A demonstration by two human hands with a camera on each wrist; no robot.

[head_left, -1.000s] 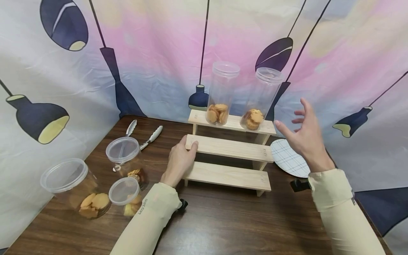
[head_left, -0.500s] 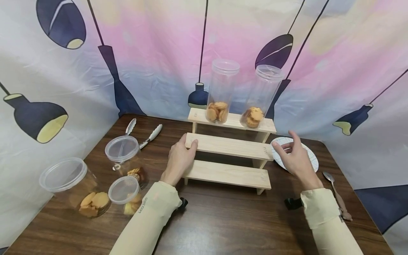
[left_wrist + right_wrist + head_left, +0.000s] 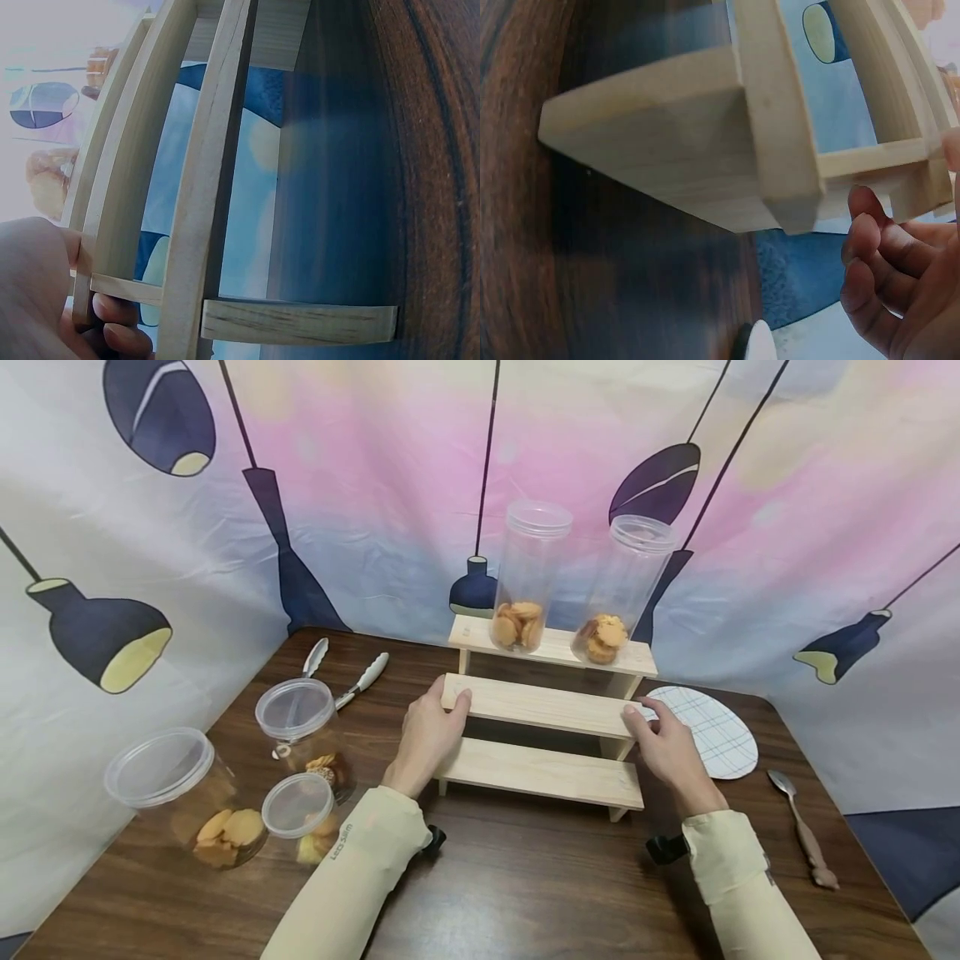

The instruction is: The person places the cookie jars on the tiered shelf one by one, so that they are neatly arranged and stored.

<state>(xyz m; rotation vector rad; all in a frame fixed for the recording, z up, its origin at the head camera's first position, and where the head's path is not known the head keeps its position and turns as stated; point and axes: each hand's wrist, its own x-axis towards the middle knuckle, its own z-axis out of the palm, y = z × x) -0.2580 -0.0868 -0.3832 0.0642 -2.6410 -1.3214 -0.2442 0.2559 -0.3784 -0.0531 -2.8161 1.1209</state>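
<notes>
A three-tier wooden display stand (image 3: 538, 703) stands on the table. My left hand (image 3: 429, 733) grips the left end of its middle shelf, thumb on top; in the left wrist view its fingers (image 3: 124, 337) curl under the board. At the opposite end my right hand (image 3: 670, 758) has its thumb on the same shelf, and in the right wrist view bent fingers (image 3: 866, 232) come up under the end. On the top shelf are two tall clear jars with lids, the left jar (image 3: 531, 572) and the right jar (image 3: 621, 585), each with cookies at the bottom.
Left of the stand are a large cookie jar (image 3: 168, 777), a medium jar (image 3: 296, 718) and a small jar (image 3: 298, 810). White-handled tongs (image 3: 367, 675) lie behind them. A checked oval plate (image 3: 712, 735) and a spoon (image 3: 804, 835) lie on the right. A printed curtain (image 3: 375, 485) hangs behind.
My right hand has come down and left from the air beside the top shelf to the middle shelf's right end. The left hand keeps its grip, and the stand stays put.
</notes>
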